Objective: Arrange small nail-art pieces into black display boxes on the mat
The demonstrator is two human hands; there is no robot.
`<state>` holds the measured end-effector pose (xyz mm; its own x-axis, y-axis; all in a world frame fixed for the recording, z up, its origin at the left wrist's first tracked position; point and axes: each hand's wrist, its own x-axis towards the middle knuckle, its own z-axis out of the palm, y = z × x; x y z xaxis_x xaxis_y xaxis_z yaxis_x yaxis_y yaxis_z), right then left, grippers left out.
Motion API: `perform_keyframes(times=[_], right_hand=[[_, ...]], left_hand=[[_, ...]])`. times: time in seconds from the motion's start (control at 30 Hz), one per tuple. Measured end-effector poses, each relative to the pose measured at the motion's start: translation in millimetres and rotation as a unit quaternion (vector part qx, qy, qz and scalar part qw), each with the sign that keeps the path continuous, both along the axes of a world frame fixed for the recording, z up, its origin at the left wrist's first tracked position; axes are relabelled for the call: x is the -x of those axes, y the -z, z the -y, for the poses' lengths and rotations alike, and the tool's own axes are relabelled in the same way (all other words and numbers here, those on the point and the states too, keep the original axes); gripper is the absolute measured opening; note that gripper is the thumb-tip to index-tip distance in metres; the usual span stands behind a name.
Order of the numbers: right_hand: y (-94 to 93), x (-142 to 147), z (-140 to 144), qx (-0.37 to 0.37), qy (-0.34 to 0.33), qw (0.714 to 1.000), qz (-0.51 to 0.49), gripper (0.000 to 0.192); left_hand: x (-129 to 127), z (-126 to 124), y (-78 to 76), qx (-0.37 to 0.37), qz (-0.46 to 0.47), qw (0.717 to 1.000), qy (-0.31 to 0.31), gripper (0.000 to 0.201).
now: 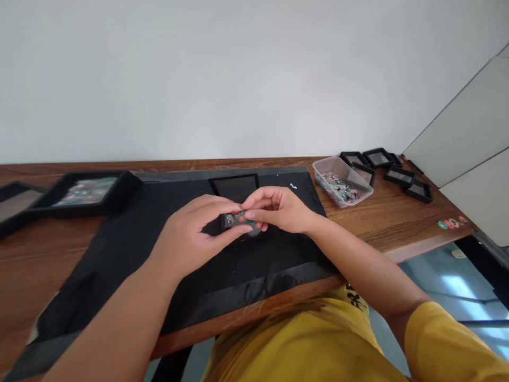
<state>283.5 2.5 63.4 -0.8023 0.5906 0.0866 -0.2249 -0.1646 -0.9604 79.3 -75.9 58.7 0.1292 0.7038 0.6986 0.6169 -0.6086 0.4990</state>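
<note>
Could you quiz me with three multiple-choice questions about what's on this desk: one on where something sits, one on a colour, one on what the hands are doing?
1. Where is the clear plastic tub of small pieces?
A. Right of the black mat
B. On the far left
C. In the person's lap

2. What colour is the mat?
A. White
B. Black
C. Red

3. What are the hands doing?
A. Lying flat and apart
B. Hanging off the desk
C. Together pinching a small dark piece

Answers:
1 A: the tub stands on bare wood by the empty black frames.
2 B: it lies dark on the brown desk.
3 C: the left hand and right hand meet around the small dark piece.
</note>
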Motion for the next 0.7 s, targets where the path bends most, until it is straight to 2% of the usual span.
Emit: perform_keyframes(times=[0.17, 0.43, 0.57, 0.63, 0.7], right_hand=[[-3.6, -0.1, 1.9, 0.030, -0.001, 1.000, 0.009, 0.040], [-0.4, 1.8, 1.3, 0.044, 0.028, 0.998, 0.032, 0.036], [0.3, 0.7, -3.3, 0.021, 0.065, 0.997, 0.038, 0.031], [0.6, -1.1, -6.7, -0.004, 0.078, 0.995, 0.054, 0.025], [0.9, -3.4, -8.8, -0.048, 0.103, 0.990, 0.083, 0.029]], left_hand=[[-6.8, 2.9, -7.2, -0.029, 0.020, 0.999, 0.002, 0.009], [-12.7, 1.4, -7.1, -0.050, 0.040, 0.998, 0.005, 0.007], [-10.4, 3.0, -7.2, -0.029, 0.065, 0.997, 0.003, 0.006], [-9.3, 4.5, -5.3, -0.009, 0.082, 0.996, -0.019, 0.006], [-9.3, 5.5, -2.4, 0.024, 0.107, 0.993, -0.044, 0.005]])
